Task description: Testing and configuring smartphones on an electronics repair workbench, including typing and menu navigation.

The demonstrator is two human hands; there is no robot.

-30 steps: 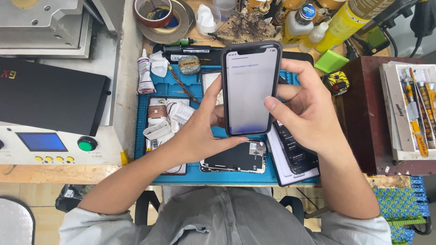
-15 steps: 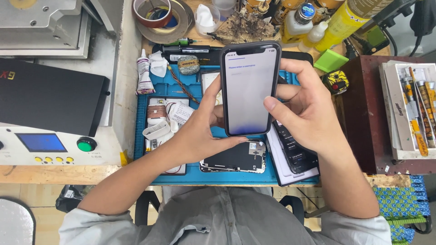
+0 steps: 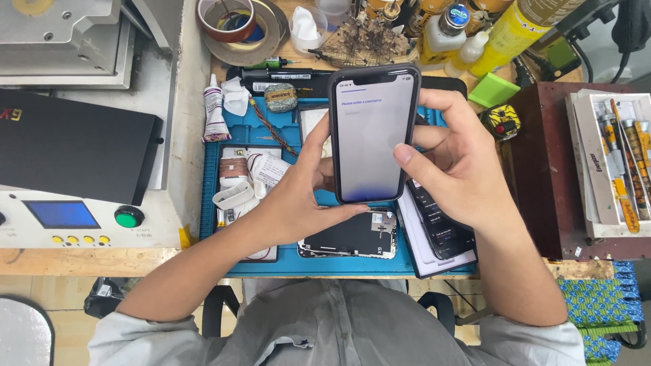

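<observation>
Both hands hold a black smartphone (image 3: 373, 135) upright above the blue work mat (image 3: 312, 261); its screen is lit, pale white fading to blue at the bottom. My left hand (image 3: 298, 196) grips the phone's left edge and lower end. My right hand (image 3: 461, 169) wraps the right edge, with the thumb resting on the screen. Under the hands, an opened phone body (image 3: 352, 237) and a dark phone (image 3: 444, 224) lie flat on the mat.
A white machine with a blue display and green button (image 3: 81, 217) stands at the left, a black box (image 3: 68, 146) on it. Tape rolls (image 3: 234, 27), bottles (image 3: 447, 34) and a glue tube (image 3: 213, 108) line the back. A brown tool tray (image 3: 610, 169) is at right.
The phone has been drawn slightly closer and lower in my hands. The hands' grip is the same.
</observation>
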